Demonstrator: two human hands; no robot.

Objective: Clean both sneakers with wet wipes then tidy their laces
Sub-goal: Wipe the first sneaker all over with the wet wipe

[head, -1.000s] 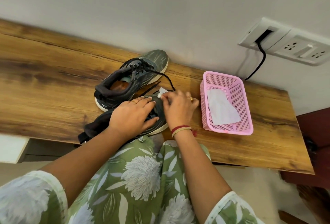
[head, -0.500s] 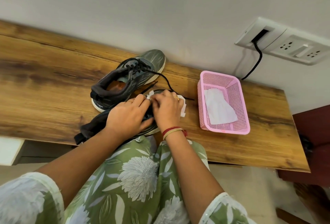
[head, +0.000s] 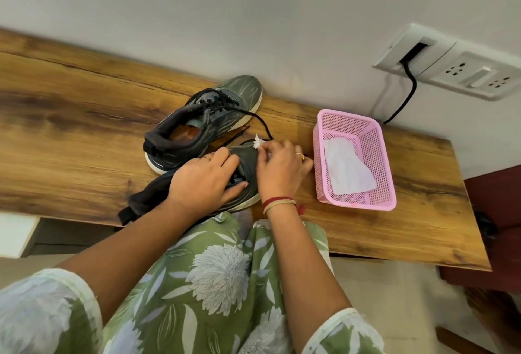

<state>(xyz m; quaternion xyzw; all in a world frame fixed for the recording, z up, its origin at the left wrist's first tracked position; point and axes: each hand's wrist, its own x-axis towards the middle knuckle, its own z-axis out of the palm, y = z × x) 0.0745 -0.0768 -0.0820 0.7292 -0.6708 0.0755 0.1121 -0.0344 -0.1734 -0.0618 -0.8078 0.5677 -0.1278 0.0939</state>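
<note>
Two dark grey-green sneakers lie on the wooden table (head: 70, 133). The far sneaker (head: 208, 122) rests with loose black laces (head: 253, 119) trailing to the right. The near sneaker (head: 248, 162) lies under both hands. My left hand (head: 205, 181) lies over its middle, fingers spread across the lacing, holding it down. My right hand (head: 282, 170) grips a crumpled white wet wipe (head: 258, 142) against the toe of that sneaker. Most of the wipe is hidden in the hand.
A pink mesh basket (head: 377, 139) with a white wipe (head: 346, 173) in it stands right of the shoes. A wall socket panel (head: 462, 71) with a black cable (head: 406, 100) sits above it. The table's front edge is by my lap.
My right hand has slid the wipe from the sneaker's right side up over the toe. The left hand stays pressed on the same sneaker.
</note>
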